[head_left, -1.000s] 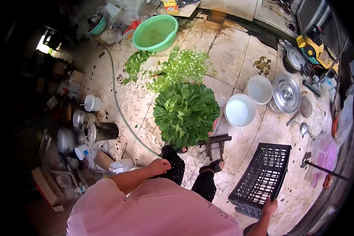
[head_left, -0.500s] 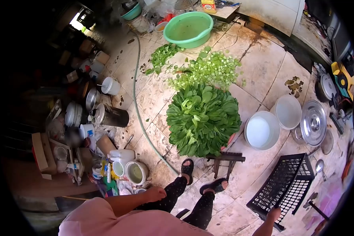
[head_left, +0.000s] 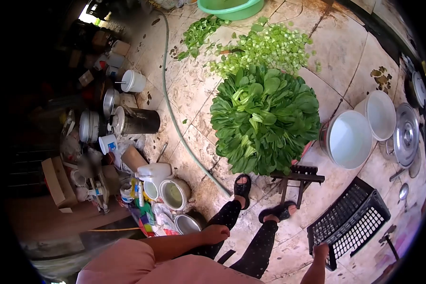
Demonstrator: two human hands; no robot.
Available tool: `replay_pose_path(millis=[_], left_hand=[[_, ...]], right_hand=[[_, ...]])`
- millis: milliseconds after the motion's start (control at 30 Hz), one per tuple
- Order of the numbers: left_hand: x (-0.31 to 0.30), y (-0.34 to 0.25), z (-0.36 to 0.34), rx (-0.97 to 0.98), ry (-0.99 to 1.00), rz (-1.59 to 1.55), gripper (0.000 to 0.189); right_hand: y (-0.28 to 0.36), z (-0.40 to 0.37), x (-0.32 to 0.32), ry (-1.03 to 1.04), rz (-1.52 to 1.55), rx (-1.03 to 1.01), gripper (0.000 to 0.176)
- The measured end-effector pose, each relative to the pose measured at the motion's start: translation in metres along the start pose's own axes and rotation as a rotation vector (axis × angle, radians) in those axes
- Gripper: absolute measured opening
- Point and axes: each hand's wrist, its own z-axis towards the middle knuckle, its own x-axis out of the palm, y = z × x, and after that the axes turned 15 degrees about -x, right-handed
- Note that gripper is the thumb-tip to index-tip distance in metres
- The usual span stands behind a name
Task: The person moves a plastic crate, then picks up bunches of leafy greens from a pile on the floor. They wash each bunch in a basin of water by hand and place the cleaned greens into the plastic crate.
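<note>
My right hand (head_left: 321,250) grips the near edge of a black plastic crate (head_left: 348,225), which is tilted on the floor at my right. My left hand (head_left: 216,233) is curled closed over my left thigh, with nothing showing in it. In front of me stands a big round heap of leafy greens (head_left: 267,118), its container mostly hidden beneath. A small dark wooden stool (head_left: 298,176) stands between the heap and my feet.
Chopped pale stems (head_left: 274,49) and loose leaves (head_left: 201,33) lie on the floor near a green basin (head_left: 232,10). White buckets (head_left: 350,139) and a metal lid (head_left: 406,135) stand at right. A hose (head_left: 175,118) crosses left of the greens, beside cluttered pots and containers.
The view has tilted down and turned, so the floor things sit higher and further right. My right hand has drawn the crate slightly towards me. My left hand stays curled over my thigh.
</note>
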Motion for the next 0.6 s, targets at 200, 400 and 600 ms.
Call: replay_pose_path(millis=[200,400,600], left_hand=[[-0.006,-0.022,-0.006,0.059,0.11,0.0,0.023],[-0.011,-0.028,0.001,0.106,0.147,-0.003,0.023],[0.02,-0.047,0.046,0.008,0.083,-0.267,0.02]], right_hand=[[0.103,0.022,-0.005,-0.073,0.423,-0.344,0.029],[0.242,0.042,-0.085,-0.17,0.393,-0.581,0.025],[0.266,0.142,-0.074,-0.335,0.339,-0.737,0.028]])
